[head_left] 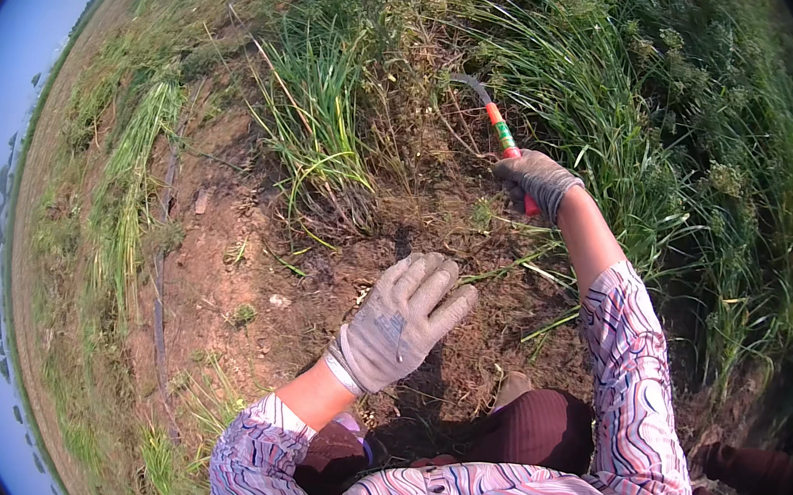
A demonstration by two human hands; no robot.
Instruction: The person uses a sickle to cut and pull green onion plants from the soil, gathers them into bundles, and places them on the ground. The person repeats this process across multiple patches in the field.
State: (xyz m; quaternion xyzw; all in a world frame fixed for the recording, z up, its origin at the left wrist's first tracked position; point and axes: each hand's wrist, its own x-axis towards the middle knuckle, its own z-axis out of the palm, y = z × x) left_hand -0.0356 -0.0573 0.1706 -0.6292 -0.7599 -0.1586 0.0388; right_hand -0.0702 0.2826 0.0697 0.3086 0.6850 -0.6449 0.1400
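My right hand [539, 180], in a grey work glove, is closed round the red handle of a sickle [500, 125]. Its curved, dark blade points up and to the left, close to dry stems at the foot of the growth. Over the bare soil in the middle, my gloved left hand [402, 319] is held with the back up and fingers stretched out, nothing visible in it. Ahead of it stands a clump of long green leaves [318, 116]. Taller green grass [608, 105] rises beyond and beside the sickle.
A dark narrow hose or strip [160, 289] runs along the ground at the left. Beside it lies a bundle of cut green stalks [136, 174]. Loose green blades [549, 326] are scattered on the brown soil. At the lower right edge, another person's dark-clothed legs [737, 482] show dimly.
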